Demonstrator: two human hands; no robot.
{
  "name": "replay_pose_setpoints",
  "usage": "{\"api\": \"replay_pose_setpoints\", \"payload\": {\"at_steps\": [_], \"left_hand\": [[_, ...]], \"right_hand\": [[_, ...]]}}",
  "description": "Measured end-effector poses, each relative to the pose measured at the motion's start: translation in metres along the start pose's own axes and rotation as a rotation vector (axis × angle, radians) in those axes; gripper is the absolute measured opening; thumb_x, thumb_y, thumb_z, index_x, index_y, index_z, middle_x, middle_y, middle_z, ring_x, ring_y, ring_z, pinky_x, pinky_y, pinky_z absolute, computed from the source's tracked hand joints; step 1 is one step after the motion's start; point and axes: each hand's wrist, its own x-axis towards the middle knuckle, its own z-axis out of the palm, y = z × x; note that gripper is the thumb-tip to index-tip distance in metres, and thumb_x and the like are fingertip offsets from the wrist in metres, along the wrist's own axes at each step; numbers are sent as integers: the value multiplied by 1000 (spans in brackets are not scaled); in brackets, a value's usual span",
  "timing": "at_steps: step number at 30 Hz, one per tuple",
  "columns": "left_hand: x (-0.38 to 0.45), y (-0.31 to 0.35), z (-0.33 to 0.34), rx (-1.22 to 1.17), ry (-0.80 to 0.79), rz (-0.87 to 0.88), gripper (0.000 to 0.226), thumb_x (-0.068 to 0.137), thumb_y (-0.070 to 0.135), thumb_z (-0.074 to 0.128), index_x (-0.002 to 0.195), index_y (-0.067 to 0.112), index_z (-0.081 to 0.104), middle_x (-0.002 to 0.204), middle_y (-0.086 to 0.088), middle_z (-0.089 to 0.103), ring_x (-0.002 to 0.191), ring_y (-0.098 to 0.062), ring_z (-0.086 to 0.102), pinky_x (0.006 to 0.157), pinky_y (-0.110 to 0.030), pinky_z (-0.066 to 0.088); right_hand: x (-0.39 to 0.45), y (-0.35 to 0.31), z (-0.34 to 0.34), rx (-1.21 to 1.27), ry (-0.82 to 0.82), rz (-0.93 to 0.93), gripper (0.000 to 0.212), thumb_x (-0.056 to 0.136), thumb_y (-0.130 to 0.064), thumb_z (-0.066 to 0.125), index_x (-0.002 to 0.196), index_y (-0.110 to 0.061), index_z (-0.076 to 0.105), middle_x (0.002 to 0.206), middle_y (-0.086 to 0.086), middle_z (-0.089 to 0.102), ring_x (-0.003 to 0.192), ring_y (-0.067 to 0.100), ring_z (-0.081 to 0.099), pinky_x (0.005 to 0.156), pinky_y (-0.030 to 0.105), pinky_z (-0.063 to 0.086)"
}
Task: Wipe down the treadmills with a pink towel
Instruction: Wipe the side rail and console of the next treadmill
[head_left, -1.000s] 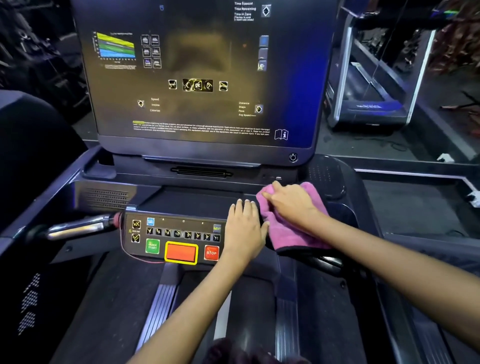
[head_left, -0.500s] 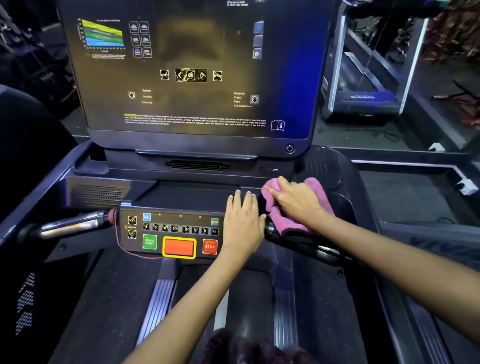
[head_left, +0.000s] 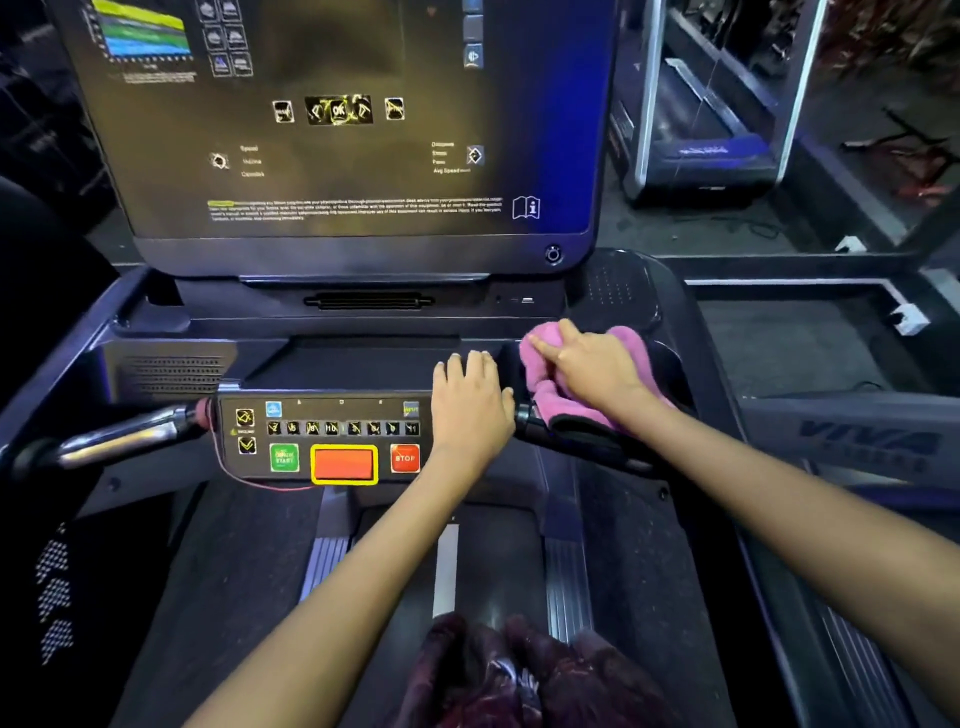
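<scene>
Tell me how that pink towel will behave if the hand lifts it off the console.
The pink towel would probably flop and hang limp: it already bunches in folds under the right hand and drapes over the handlebar. It looks light, a thin fuzzy cloth. Its nap likely grips rather than slips, so a loose pinch should hold it.

The towel (head_left: 582, 400) is soft pink cloth with a fuzzy, matt nap. The screen (head_left: 337, 119) is smooth and glossy, catching a blue sheen along its right side. The console (head_left: 363, 358) looks like dark matt plastic, with a perforated speaker grille at left. The handlebar (head_left: 124, 434) is shiny polished metal. The button panel (head_left: 322, 441) has a smooth face with glossy coloured keys. The side rails (head_left: 563, 582) are ribbed, brushed metal.
</scene>
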Motion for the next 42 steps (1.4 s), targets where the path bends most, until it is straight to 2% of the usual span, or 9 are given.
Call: {"api": "replay_pose_setpoints", "payload": {"at_steps": [7,10,16,20,25,30,33,36,42], "left_hand": [[-1,0,-7,23,-33,11,47,97,35,36,132,3,37,132,-12,44,121,-31,39,100,-38,29],[3,3,-14,-66,-48,-30,45,97,36,38,126,2,44,129,-15,46,119,-32,41,99,-38,29],[21,13,-28,-805,-31,-48,61,87,40,61,132,2,45,130,-9,51,122,-23,47,100,-28,33],[34,33,-43,-1248,-215,-181,82,63,62,73,125,12,52,120,7,59,105,-8,58,93,-26,46],[35,38,-53,-1445,-368,-28,19,83,36,68,92,19,67,90,6,68,78,-2,63,68,-12,49],[32,37,-58,-1462,-278,144,21,89,26,63,106,14,63,99,3,65,84,-3,60,72,-8,46],[22,31,-63,-1540,-264,218,21,90,18,61,110,11,59,102,2,63,84,-1,57,73,-5,44],[9,22,-61,-1564,-289,294,25,90,18,62,113,9,59,107,-1,63,90,-6,58,81,-10,45],[-35,12,-61,-1562,-359,365,20,94,20,56,109,9,61,101,3,62,87,-4,57,78,-12,44]], "right_hand": [[-21,41,5,32,-16,132,48,98,-19,34,139,-42,36,112,11,45,92,36,59,74,42,43],[-21,48,4,246,35,208,45,96,-21,39,135,-44,43,104,10,52,95,35,57,81,40,43],[-14,42,-24,790,227,123,55,89,-23,60,140,-17,41,137,5,52,127,24,48,107,33,35],[-23,42,-40,1116,396,156,29,81,-16,70,109,-13,61,103,-2,65,96,13,62,92,30,45],[-50,40,-53,1419,485,385,18,78,-12,74,84,-20,59,81,4,66,67,6,59,70,26,47],[-72,22,-63,1325,555,632,25,76,-28,77,68,-18,56,64,-4,54,55,0,46,55,15,35],[-93,8,-70,1321,418,699,52,73,-47,74,77,3,60,72,5,53,65,11,46,61,24,34],[-115,-20,-75,1297,360,759,40,78,-42,70,87,-3,66,82,5,61,73,15,54,67,30,41],[-155,-85,-74,1219,558,889,41,91,-36,57,83,3,62,71,3,54,59,6,47,52,21,38]]}}
